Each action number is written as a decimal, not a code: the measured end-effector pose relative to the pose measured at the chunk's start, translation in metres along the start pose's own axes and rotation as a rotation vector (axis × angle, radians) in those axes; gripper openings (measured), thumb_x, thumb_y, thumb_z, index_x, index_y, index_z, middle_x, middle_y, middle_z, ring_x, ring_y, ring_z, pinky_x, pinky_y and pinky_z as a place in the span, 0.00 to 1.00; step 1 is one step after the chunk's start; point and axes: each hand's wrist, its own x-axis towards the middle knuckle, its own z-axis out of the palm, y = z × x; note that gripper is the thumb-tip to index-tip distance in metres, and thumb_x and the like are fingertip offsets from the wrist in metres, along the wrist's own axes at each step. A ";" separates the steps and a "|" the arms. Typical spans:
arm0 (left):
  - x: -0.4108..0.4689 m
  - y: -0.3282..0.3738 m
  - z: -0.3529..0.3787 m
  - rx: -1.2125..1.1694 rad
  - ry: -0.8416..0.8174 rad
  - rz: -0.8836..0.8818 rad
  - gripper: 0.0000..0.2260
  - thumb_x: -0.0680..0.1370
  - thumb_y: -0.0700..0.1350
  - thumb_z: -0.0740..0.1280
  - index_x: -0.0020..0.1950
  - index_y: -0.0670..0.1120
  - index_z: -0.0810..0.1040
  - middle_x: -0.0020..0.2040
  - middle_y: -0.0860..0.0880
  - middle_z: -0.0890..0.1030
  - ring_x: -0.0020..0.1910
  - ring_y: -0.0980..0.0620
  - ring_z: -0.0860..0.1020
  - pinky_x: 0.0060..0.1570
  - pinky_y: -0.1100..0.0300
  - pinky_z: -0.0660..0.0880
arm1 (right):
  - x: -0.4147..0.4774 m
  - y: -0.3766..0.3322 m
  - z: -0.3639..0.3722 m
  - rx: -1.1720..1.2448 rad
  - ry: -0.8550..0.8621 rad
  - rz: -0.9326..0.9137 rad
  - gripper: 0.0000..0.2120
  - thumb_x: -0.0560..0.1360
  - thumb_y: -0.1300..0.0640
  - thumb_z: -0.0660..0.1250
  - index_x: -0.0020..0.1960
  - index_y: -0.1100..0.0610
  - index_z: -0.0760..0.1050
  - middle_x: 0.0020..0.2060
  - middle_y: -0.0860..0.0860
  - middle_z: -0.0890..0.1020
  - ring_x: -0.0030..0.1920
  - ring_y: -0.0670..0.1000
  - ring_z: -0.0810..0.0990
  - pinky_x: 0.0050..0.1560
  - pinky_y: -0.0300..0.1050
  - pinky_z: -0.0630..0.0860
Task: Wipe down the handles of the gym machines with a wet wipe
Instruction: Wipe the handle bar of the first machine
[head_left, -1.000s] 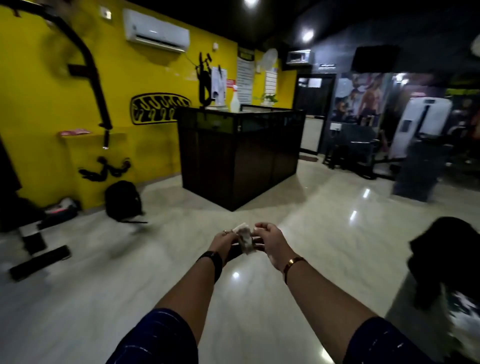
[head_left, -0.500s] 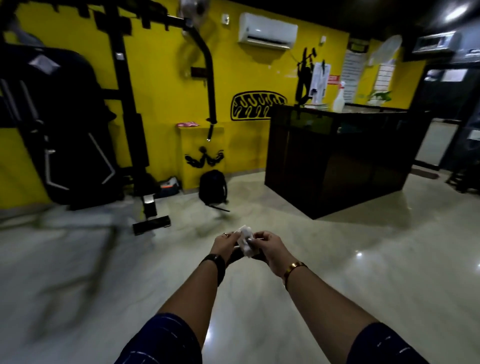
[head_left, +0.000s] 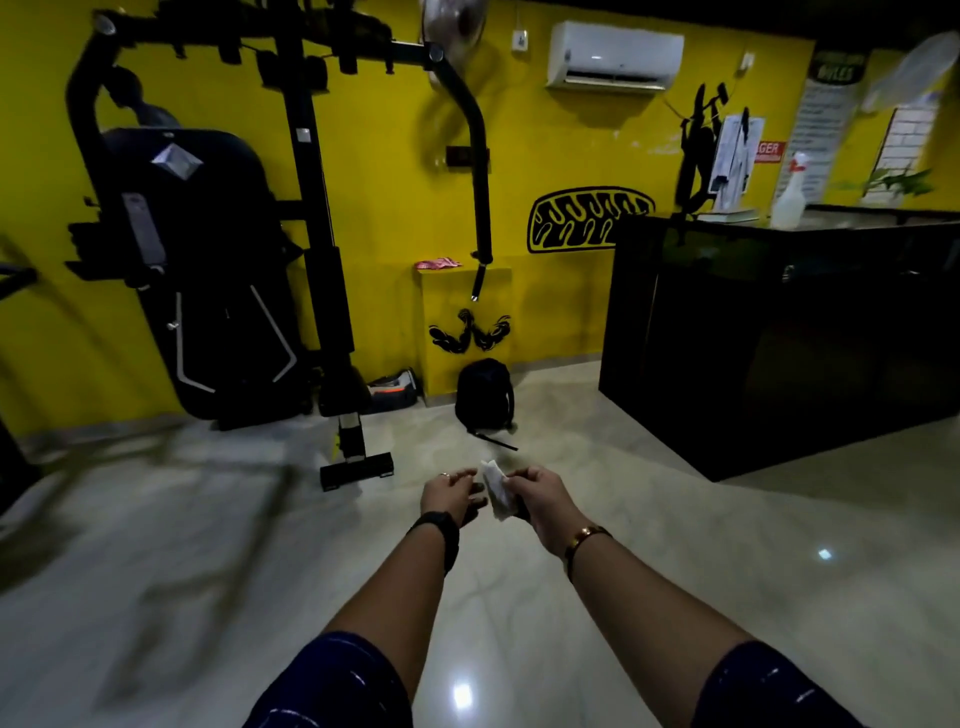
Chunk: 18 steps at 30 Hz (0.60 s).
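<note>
**One Head-Worn Lens Covering the Gym Floor**

A single wide-angle camera is riding on the person's head, looking forward and down along both forearms. The fingers (head_left: 521, 474) are sitting close, just below centre. Beyond them, to the left, a gym machine (head_left: 218, 260) is standing well off. A dark counter (head_left: 779, 338) is filling the right.

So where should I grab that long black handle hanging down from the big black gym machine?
Probably the straight lower stretch of the long black handle, coming from the front. It hangs nearly upright there and looks round, so fingers can wrap it; the yellow wall is behind it. The right hand holds the white wet wipe.
</note>
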 end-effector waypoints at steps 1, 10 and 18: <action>0.008 0.004 0.007 -0.032 -0.002 -0.023 0.12 0.82 0.40 0.61 0.62 0.37 0.77 0.54 0.39 0.81 0.43 0.44 0.80 0.38 0.57 0.76 | 0.010 -0.004 -0.002 0.002 -0.026 -0.009 0.03 0.75 0.69 0.63 0.42 0.66 0.73 0.35 0.61 0.75 0.36 0.57 0.74 0.37 0.47 0.77; 0.085 0.022 0.049 -0.074 0.012 -0.014 0.07 0.80 0.42 0.67 0.54 0.38 0.78 0.50 0.40 0.81 0.40 0.47 0.81 0.35 0.60 0.78 | 0.105 -0.013 -0.021 0.018 -0.113 0.014 0.03 0.78 0.68 0.61 0.46 0.65 0.73 0.38 0.60 0.78 0.38 0.56 0.77 0.41 0.47 0.77; 0.167 0.035 0.033 -0.087 0.071 -0.059 0.09 0.77 0.40 0.68 0.52 0.35 0.80 0.49 0.39 0.83 0.41 0.44 0.82 0.37 0.57 0.79 | 0.178 -0.012 0.010 -0.095 -0.128 0.005 0.07 0.75 0.71 0.63 0.41 0.62 0.73 0.38 0.59 0.77 0.41 0.57 0.78 0.45 0.48 0.79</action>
